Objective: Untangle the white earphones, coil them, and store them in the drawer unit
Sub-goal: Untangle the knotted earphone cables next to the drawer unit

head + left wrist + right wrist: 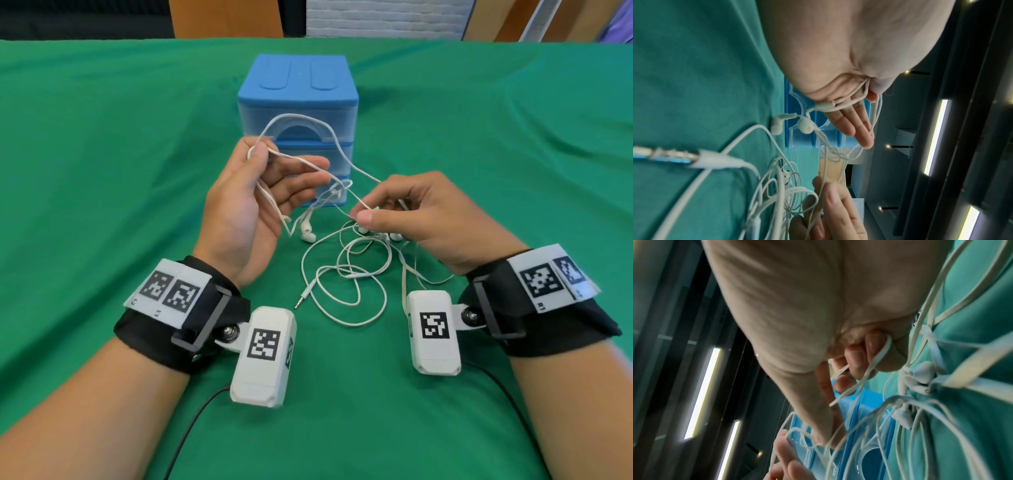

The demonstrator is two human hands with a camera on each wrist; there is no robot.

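Risk of a tighter knot if pulled apart too hard. Earphones (pixel 346 270): thin white cord, half lifted, half looped on the green cloth (pixel 102 154) before the blue drawer unit (pixel 298 85). Left hand (pixel 253 202) pinching a loop, right hand (pixel 421 219) pinching a strand.

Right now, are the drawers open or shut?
Shut: in the head view the drawers sit flush in the blue unit, none pulled out, behind the raised cable.
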